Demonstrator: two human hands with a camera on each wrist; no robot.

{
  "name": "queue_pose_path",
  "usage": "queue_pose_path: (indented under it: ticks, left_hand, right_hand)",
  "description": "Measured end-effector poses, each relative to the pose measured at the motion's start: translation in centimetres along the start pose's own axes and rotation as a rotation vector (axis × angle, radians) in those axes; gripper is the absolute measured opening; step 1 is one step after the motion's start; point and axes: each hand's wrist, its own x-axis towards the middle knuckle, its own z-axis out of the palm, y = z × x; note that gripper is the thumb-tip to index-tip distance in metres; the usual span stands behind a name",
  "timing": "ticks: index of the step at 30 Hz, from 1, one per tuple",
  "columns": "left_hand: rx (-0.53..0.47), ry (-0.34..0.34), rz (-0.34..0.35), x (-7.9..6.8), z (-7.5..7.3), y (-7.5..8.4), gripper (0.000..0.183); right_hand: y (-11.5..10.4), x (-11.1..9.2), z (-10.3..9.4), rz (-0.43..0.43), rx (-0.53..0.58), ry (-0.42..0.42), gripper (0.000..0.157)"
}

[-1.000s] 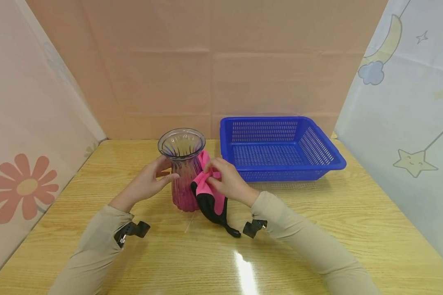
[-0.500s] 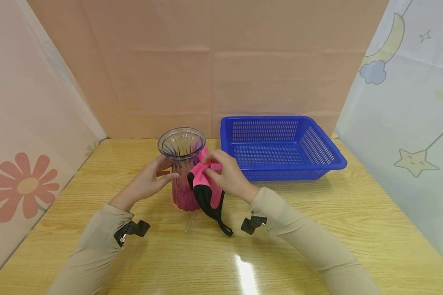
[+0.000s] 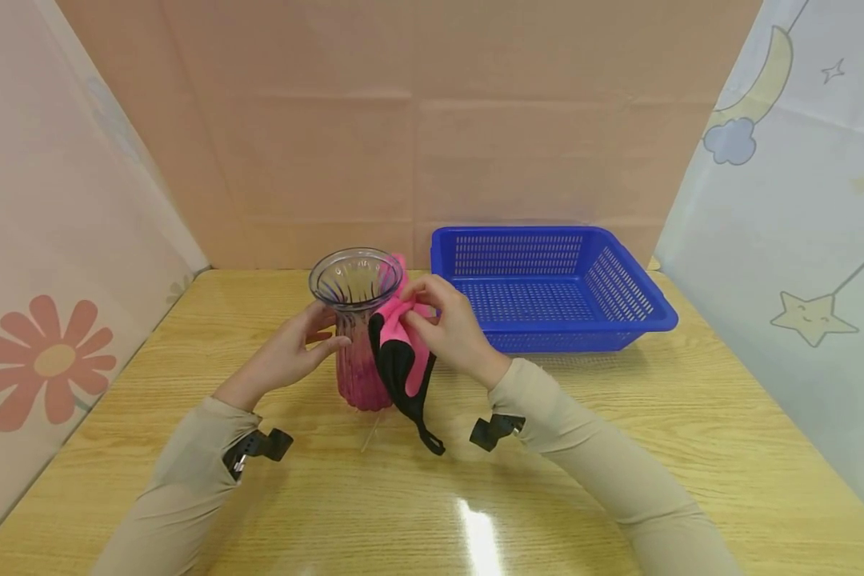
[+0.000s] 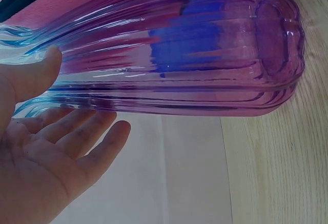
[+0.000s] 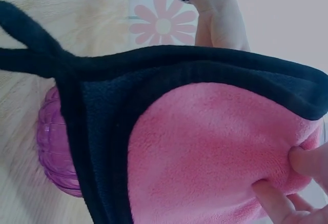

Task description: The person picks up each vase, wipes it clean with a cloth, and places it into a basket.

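A ribbed glass vase (image 3: 360, 360), bluish at the flared rim and pink-purple toward the base, stands upright on the table. My left hand (image 3: 295, 344) holds it by the neck from the left, thumb in front and fingers partly hidden behind, as the left wrist view shows beside the vase wall (image 4: 215, 70). With thumb and fingertips my right hand (image 3: 450, 324) pinches a pink plush cloth (image 3: 418, 364) with black trim and a hanging loop. Bunched just below the vase's rim, the cloth (image 5: 205, 142) covers most of the vase in the right wrist view.
A blue perforated plastic basket (image 3: 554, 324) stands at the back right, behind my right hand. The wooden table (image 3: 374, 512) ends at a peach backdrop (image 3: 317, 160) and patterned side panels (image 3: 785, 240). A thin pale strand (image 3: 370, 432) lies in front of the vase.
My right hand and the pinched cloth have moved up along the vase's right side toward its rim. The loop hangs higher and farther left. My left hand and the vase have stayed in place.
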Motion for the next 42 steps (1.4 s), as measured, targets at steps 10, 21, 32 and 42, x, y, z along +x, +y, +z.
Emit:
queue_pose_path:
  ticks: [10, 21, 32, 42]
  left_hand:
    - [-0.008, 0.005, 0.018, -0.2, 0.0, 0.0, 0.057]
    - [-0.019, -0.002, -0.006, -0.1, 0.0, -0.1, 0.060]
    - [-0.023, -0.009, -0.016, -0.2, 0.0, -0.3, 0.062]
    - [-0.015, 0.003, 0.015, -0.2, 0.1, 0.1, 0.058]
  right_hand:
    - [-0.7, 0.1, -1.0, 0.027, 0.105, 0.046, 0.016]
    - [-0.6, 0.2, -1.2, 0.015, 0.148, 0.069, 0.017]
    - [-0.4, -0.1, -0.4, -0.009, 0.113, 0.047, 0.017]
    - [0.5, -0.4, 0.9, -0.006, 0.048, 0.010, 0.015]
